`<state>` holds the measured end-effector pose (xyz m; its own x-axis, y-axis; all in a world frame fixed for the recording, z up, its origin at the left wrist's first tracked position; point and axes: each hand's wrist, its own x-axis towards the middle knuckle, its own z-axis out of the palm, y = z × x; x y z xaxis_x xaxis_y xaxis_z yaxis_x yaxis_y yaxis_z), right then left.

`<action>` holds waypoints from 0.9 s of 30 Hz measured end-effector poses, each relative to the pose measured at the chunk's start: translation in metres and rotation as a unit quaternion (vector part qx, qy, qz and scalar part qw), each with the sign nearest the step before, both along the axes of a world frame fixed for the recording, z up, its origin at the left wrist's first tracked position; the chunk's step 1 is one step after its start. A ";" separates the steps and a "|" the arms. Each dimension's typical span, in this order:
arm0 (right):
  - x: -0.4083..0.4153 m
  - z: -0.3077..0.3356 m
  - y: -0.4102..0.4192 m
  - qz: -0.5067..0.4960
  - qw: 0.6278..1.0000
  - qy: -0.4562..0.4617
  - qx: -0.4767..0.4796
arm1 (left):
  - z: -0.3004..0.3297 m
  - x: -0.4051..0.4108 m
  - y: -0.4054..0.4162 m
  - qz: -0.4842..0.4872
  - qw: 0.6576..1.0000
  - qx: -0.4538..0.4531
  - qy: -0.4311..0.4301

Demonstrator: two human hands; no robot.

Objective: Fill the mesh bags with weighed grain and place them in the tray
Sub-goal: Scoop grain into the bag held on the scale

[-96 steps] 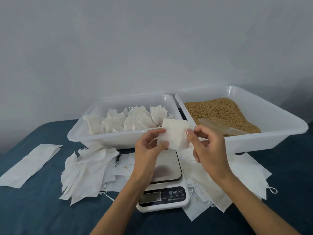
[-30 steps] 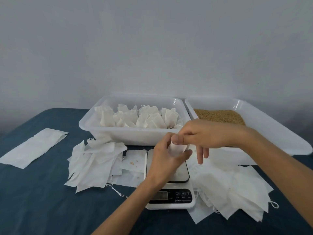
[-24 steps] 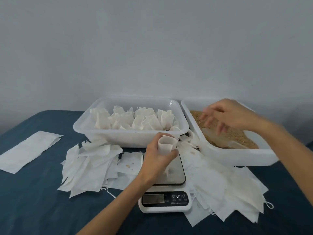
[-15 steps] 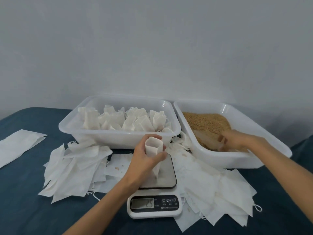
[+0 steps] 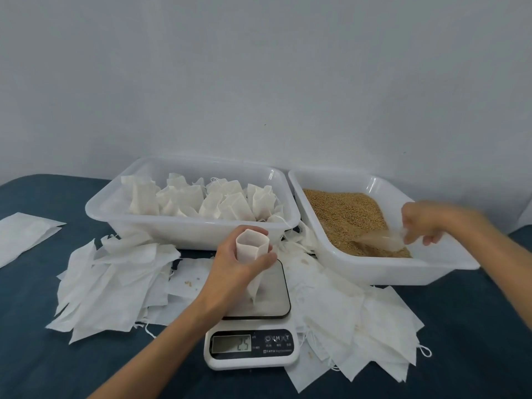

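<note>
— On the scale (image 5: 253, 323), what is standing there?

— One mesh bag (image 5: 252, 254), white and upright, with its mouth held open toward the top. Its lower corner touches the steel plate of the scale. The left hand (image 5: 236, 269) holds it, the fingers and the thumb curled around the upper part of the bag, so the hand is closed around it.

— And the other hand?

— The right hand (image 5: 426, 223) is over the grain tray (image 5: 383, 272), at its right side. It grips the handle of a clear plastic scoop (image 5: 380, 240), which lies low in the grain (image 5: 345, 214) (the hand is blurred, so I cannot tell exactly how each finger lies). I cannot see whether the scoop has grain inside.

— Where are the filled bags?

— They stand in the tray (image 5: 184, 231) behind the scale, left of the grain tray and just beside it. The filled bags (image 5: 201, 203) are packed close together, most of them upright, some with strings showing.

— What lies around the scale?

— Flat empty bags (image 5: 115, 280) in a loose pile on the left of the scale, and another pile of empty bags (image 5: 359, 321) on the right, partly under the grain tray's front edge. A few grains lie on one sheet near the left wrist. One separate white sheet (image 5: 26, 234) lies well apart at the far left. Everything rests on a dark blue cloth (image 5: 37, 355), and the display of the scale shows digits I cannot read for sure.
</note>
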<state>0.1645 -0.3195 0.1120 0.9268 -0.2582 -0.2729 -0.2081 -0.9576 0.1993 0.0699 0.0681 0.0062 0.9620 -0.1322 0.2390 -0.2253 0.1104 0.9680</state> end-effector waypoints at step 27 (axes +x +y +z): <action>0.067 -0.058 0.053 0.032 0.969 -0.207 0.129 | 0.001 0.000 0.000 0.002 1.000 0.000 0.005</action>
<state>0.2318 -0.2663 0.0541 0.9825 -0.1687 0.0786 -0.1571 -0.9782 -0.1355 0.0696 0.0682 0.0068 0.9648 -0.1286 0.2294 -0.2160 0.1102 0.9702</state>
